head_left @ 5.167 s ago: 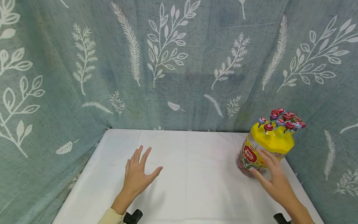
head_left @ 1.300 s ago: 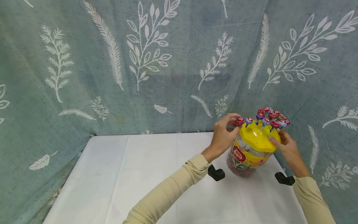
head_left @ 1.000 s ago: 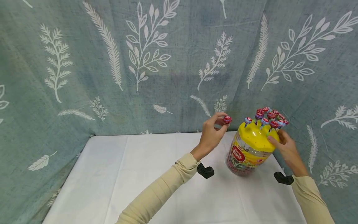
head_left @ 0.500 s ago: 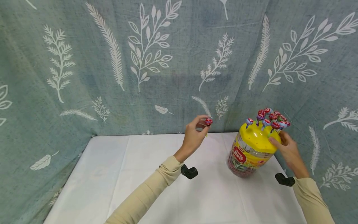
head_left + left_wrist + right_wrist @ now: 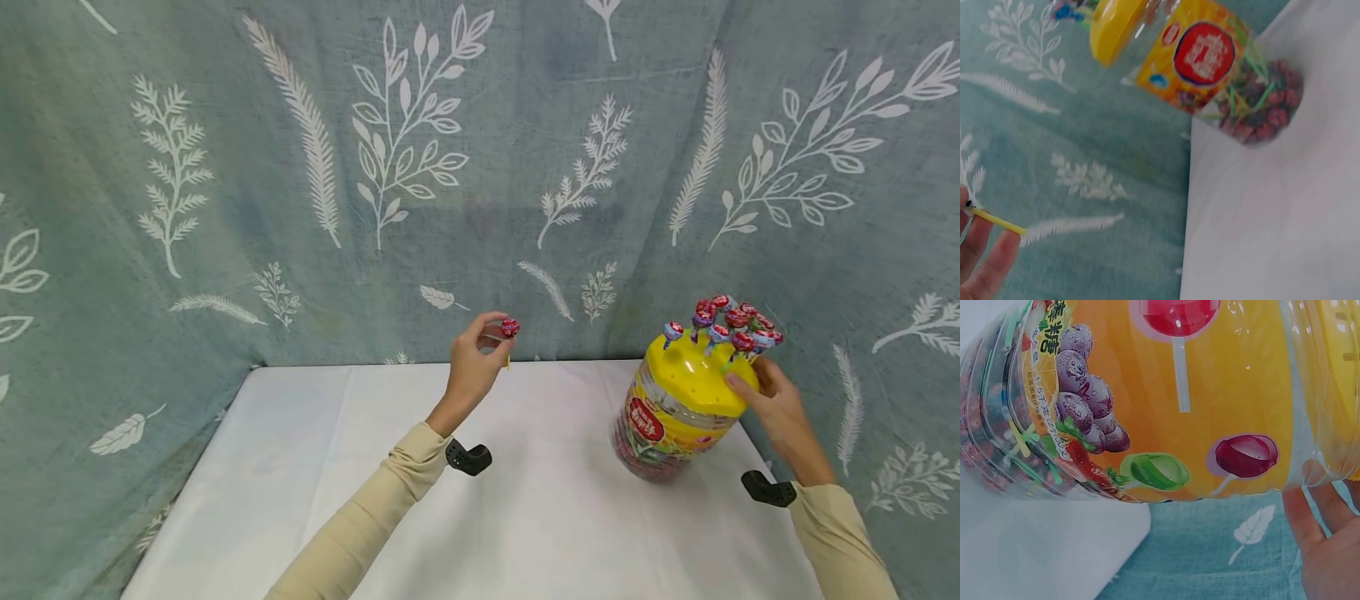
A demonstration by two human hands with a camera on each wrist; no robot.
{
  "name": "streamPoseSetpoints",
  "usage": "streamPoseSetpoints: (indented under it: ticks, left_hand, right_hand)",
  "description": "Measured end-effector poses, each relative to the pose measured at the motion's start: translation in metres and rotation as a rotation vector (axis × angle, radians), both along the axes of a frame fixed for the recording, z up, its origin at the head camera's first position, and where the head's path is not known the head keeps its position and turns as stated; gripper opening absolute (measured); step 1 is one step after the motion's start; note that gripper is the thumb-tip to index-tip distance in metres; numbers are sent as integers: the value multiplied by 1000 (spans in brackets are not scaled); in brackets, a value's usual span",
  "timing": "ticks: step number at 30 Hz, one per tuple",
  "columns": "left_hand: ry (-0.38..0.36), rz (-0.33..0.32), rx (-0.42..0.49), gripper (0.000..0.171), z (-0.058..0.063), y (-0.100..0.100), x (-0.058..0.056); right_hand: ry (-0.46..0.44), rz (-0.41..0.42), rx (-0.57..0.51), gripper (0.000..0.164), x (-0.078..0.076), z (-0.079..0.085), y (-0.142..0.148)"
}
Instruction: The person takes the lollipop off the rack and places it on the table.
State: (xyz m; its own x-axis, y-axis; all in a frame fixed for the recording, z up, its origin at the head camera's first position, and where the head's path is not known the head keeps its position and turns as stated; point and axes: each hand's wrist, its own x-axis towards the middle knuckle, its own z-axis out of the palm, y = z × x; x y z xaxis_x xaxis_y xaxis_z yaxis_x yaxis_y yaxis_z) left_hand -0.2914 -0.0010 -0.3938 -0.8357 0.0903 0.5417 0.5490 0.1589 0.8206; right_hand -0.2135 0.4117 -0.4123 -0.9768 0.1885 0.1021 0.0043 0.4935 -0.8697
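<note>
Between thumb and fingers, my left hand [image 5: 472, 365] pinches a lollipop [image 5: 510, 327] with a red wrapper, raised over the far part of the table. Its yellow stick [image 5: 1000, 222] shows by the fingers in the left wrist view. To the right stands a large clear lollipop jar [image 5: 651, 423] with a yellow lid [image 5: 693, 377]. Several wrapped lollipops [image 5: 738, 318] stick up from holes in the lid. My right hand [image 5: 783, 421] grips the lid's right side, thumb at the front, other fingers partly hidden. More lollipops [image 5: 1016, 419] fill the jar's lower part.
A white-covered table [image 5: 555, 508] lies under both arms, with the jar near its right edge. Green leaf-patterned cloth [image 5: 480, 208] hangs behind and at both sides. Black wrist-camera mounts [image 5: 468, 457] sit on both wrists.
My left hand, first open over the table, took a lollipop from the jar's lid and has carried it left. My right hand, first open in front of the jar, now steadies the lid.
</note>
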Motion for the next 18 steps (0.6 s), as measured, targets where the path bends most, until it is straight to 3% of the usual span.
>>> streamPoseSetpoints:
  ticks: [5, 12, 18]
  left_hand:
    - [-79, -7, 18, 33, 8, -19, 11]
    - [-123, 37, 37, 34, -32, -42, -21]
    - [-169, 71, 11, 36, -42, -56, -25]
  right_hand:
    - [6, 6, -3, 76, 2, 0, 1]
    - [24, -5, 10, 73, 3, 0, 1]
    - [15, -9, 10, 74, 4, 1, 0]
